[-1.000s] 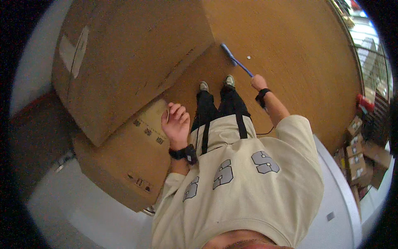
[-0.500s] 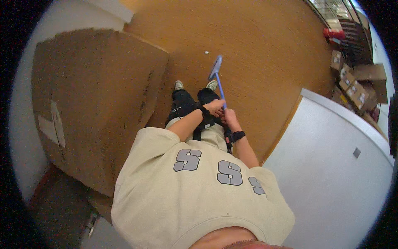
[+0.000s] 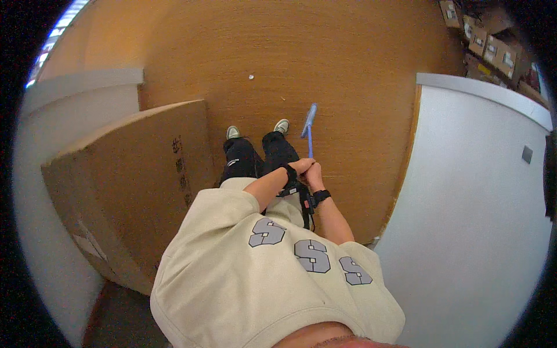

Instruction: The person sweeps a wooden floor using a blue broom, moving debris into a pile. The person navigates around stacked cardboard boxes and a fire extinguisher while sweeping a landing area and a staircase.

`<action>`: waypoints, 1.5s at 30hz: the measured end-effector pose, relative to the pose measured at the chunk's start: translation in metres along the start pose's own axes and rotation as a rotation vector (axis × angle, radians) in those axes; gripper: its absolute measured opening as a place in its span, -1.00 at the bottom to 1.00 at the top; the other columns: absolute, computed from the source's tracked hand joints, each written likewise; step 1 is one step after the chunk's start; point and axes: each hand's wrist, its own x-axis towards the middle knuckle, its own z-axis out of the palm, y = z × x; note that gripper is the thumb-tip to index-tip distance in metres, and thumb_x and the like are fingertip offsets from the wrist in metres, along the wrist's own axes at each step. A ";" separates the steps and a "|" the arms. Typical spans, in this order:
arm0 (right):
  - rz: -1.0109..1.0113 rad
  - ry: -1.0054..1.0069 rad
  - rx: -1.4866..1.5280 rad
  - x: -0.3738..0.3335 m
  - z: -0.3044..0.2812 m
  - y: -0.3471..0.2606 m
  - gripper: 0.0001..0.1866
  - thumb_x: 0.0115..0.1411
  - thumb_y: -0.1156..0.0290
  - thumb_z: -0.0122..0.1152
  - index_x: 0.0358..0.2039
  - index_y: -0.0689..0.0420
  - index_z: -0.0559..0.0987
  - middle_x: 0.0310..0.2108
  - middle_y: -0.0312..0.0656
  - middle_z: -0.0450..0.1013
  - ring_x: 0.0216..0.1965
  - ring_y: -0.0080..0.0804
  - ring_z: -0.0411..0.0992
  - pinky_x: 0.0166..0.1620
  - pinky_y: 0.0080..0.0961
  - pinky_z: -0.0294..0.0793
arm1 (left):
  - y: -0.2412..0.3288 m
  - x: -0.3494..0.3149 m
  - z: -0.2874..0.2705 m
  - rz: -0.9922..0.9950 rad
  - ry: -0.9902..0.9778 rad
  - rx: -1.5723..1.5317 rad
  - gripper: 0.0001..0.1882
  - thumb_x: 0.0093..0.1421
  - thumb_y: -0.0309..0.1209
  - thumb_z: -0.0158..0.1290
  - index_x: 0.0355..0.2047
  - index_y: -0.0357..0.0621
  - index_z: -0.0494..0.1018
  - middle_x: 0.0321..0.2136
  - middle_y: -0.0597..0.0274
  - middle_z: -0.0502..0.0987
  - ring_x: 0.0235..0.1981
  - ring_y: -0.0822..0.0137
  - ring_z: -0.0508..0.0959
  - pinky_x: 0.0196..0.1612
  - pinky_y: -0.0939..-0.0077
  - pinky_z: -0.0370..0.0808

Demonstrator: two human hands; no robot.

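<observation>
A blue long-handled broom (image 3: 310,139) slants down ahead of me, its narrow head on the wooden floor just right of my right shoe. My left hand (image 3: 301,166) is closed round the handle. Close against it, my right hand (image 3: 314,176) also grips the handle; the two hands hide the part between them. Farther out on the floor lies a small white scrap (image 3: 251,76), apart from the broom head. A tiny pale bit (image 3: 283,98) sits nearer to my feet.
A big cardboard box (image 3: 127,174) stands close on my left, against a white low wall (image 3: 87,93). To my right is a white partition (image 3: 476,191) with a grey top edge. Several cardboard boxes (image 3: 493,52) are piled at the far right.
My view has turned, and the broom head now lies to the right of my feet instead of just ahead of my right shoe. Both hands have kept their grip on the handle.
</observation>
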 end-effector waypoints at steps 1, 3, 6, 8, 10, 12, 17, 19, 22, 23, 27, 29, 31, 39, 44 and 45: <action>0.178 -0.003 -0.022 0.008 -0.007 0.004 -0.61 0.25 0.32 -0.16 -0.46 0.39 0.51 -0.53 -0.03 0.48 -0.55 -0.26 0.48 -0.57 -0.35 0.39 | 0.002 0.011 -0.003 0.032 0.006 -0.014 -0.55 0.26 -0.07 -0.28 -0.19 -0.23 0.36 -0.36 0.00 0.49 -0.39 0.09 0.53 -0.38 0.09 0.50; 0.208 -0.007 0.128 0.026 -0.014 0.009 -0.60 0.25 0.33 -0.17 -0.47 0.41 0.50 -0.55 -0.02 0.47 -0.55 -0.24 0.47 -0.58 -0.34 0.37 | 0.007 0.023 -0.011 -0.007 0.036 -0.063 -0.57 0.29 -0.09 -0.26 -0.11 -0.21 0.32 -0.26 0.04 0.46 -0.31 0.09 0.50 -0.28 0.11 0.51; 0.227 -0.146 0.011 0.067 -0.009 0.021 -0.59 0.27 0.31 -0.22 -0.46 0.38 0.50 -0.59 -0.10 0.45 -0.59 -0.34 0.43 -0.61 -0.38 0.32 | 0.019 0.028 -0.031 -0.066 0.018 -0.138 -0.57 0.30 -0.07 -0.28 -0.09 -0.16 0.29 -0.21 0.05 0.44 -0.27 0.10 0.49 -0.22 0.12 0.52; 0.228 -0.274 -0.088 0.093 -0.002 0.033 -0.58 0.28 0.29 -0.26 -0.44 0.36 0.50 -0.59 -0.12 0.45 -0.59 -0.37 0.41 -0.60 -0.38 0.31 | 0.022 0.029 -0.046 -0.077 0.036 -0.168 -0.57 0.29 -0.05 -0.29 -0.16 -0.16 0.30 -0.27 0.03 0.44 -0.32 0.12 0.50 -0.27 0.13 0.52; 0.246 -0.384 -0.106 0.106 0.005 0.050 -0.55 0.29 0.27 -0.27 -0.42 0.39 0.49 -0.54 -0.08 0.47 -0.57 -0.34 0.42 -0.57 -0.35 0.33 | 0.020 0.031 -0.058 -0.107 0.066 -0.194 -0.54 0.27 -0.03 -0.29 -0.28 -0.21 0.34 -0.41 -0.01 0.45 -0.41 0.13 0.51 -0.39 0.15 0.51; 0.241 -0.371 -0.130 0.123 0.017 0.058 -0.53 0.29 0.19 -0.18 -0.46 0.39 0.48 -0.56 -0.03 0.46 -0.55 -0.20 0.43 -0.46 -0.28 0.34 | 0.023 0.033 -0.076 -0.048 0.064 -0.108 -0.55 0.29 -0.06 -0.30 -0.32 -0.22 0.35 -0.51 0.09 0.46 -0.56 0.24 0.49 -0.52 0.33 0.48; 0.454 -0.285 -0.023 0.176 0.065 0.044 -0.50 0.27 0.08 -0.17 -0.52 0.30 0.44 -0.59 -0.12 0.42 -0.55 -0.31 0.40 -0.46 -0.32 0.33 | 0.054 0.027 -0.133 -0.057 0.009 0.004 -0.61 0.31 -0.11 -0.24 -0.40 -0.18 0.36 -0.59 0.27 0.41 -0.67 0.42 0.41 -0.64 0.58 0.38; 0.507 -0.214 0.177 0.194 0.089 0.039 -0.55 0.25 0.13 -0.12 -0.54 0.28 0.43 -0.61 -0.16 0.39 -0.56 -0.33 0.39 -0.47 -0.32 0.32 | 0.066 0.017 -0.150 -0.044 -0.022 -0.030 -0.73 0.29 -0.20 -0.16 -0.39 -0.14 0.31 -0.61 0.35 0.34 -0.68 0.48 0.34 -0.66 0.63 0.29; 0.507 -0.115 0.380 0.219 0.143 0.022 -0.64 0.21 0.25 -0.08 -0.56 0.29 0.42 -0.63 -0.17 0.36 -0.57 -0.34 0.38 -0.49 -0.31 0.32 | 0.087 -0.001 -0.191 -0.103 -0.031 -0.174 -0.86 0.26 -0.32 -0.09 -0.36 -0.07 0.23 -0.62 0.43 0.27 -0.72 0.55 0.24 -0.69 0.66 0.21; 0.493 -0.112 0.326 0.237 0.163 0.013 -0.67 0.19 0.29 -0.07 -0.56 0.31 0.42 -0.62 -0.15 0.37 -0.57 -0.34 0.38 -0.50 -0.30 0.32 | 0.099 -0.004 -0.218 -0.112 -0.051 -0.248 -0.86 0.25 -0.33 -0.08 -0.36 -0.06 0.22 -0.62 0.44 0.26 -0.73 0.57 0.21 -0.70 0.67 0.18; 0.416 -0.263 -0.029 0.289 0.241 -0.035 -0.71 0.08 0.38 -0.01 -0.58 0.40 0.46 -0.67 -0.03 0.40 -0.58 -0.23 0.45 -0.52 -0.27 0.35 | 0.130 -0.036 -0.305 -0.116 -0.070 -0.563 -0.80 0.28 -0.33 -0.13 -0.51 0.02 0.20 -0.70 0.55 0.14 -0.76 0.65 0.10 -0.72 0.73 0.06; 0.334 -0.273 -0.045 0.295 0.282 -0.065 -0.71 0.03 0.37 0.08 -0.64 0.37 0.49 -0.66 0.04 0.44 -0.57 -0.08 0.49 -0.51 -0.23 0.41 | 0.143 -0.067 -0.339 -0.027 -0.030 -0.520 -0.81 0.30 -0.34 -0.14 -0.49 0.03 0.20 -0.71 0.57 0.13 -0.78 0.67 0.08 -0.74 0.77 0.03; 0.388 -0.247 0.009 0.293 0.314 -0.102 -0.71 0.03 0.38 0.09 -0.67 0.35 0.48 -0.67 0.07 0.44 -0.54 -0.01 0.51 -0.48 -0.21 0.46 | 0.155 -0.101 -0.356 0.073 -0.044 -0.657 -0.82 0.33 -0.33 -0.16 -0.45 0.02 0.20 -0.72 0.55 0.14 -0.80 0.69 0.09 -0.76 0.79 0.01; 0.438 -0.165 0.790 0.270 0.308 -0.193 -0.85 0.17 0.38 0.00 -0.44 0.14 0.28 -0.71 -0.27 0.27 -0.74 -0.53 0.25 -0.71 -0.54 0.23 | 0.205 -0.150 -0.336 0.073 -0.150 -0.907 -0.79 0.35 -0.25 -0.21 -0.19 -0.06 0.34 -0.66 0.45 0.16 -0.85 0.68 0.07 -0.88 0.81 0.02; 0.403 0.087 0.754 0.280 0.218 -0.162 -0.84 0.11 0.48 0.04 -0.34 0.14 0.26 -0.66 -0.26 0.27 -0.72 -0.50 0.26 -0.68 -0.55 0.27 | 0.216 -0.096 -0.281 -0.013 -0.365 -0.866 -0.77 0.37 -0.21 -0.26 -0.26 -0.07 0.30 -0.66 0.43 0.17 -0.87 0.67 0.07 -0.90 0.80 0.02; 0.395 0.137 0.755 0.286 0.190 -0.148 -0.84 0.11 0.48 0.04 -0.34 0.14 0.26 -0.66 -0.27 0.25 -0.72 -0.51 0.25 -0.69 -0.55 0.27 | 0.218 -0.071 -0.263 -0.071 -0.407 -0.934 -0.78 0.37 -0.22 -0.26 -0.28 -0.08 0.27 -0.65 0.43 0.20 -0.85 0.67 0.08 -0.88 0.80 0.03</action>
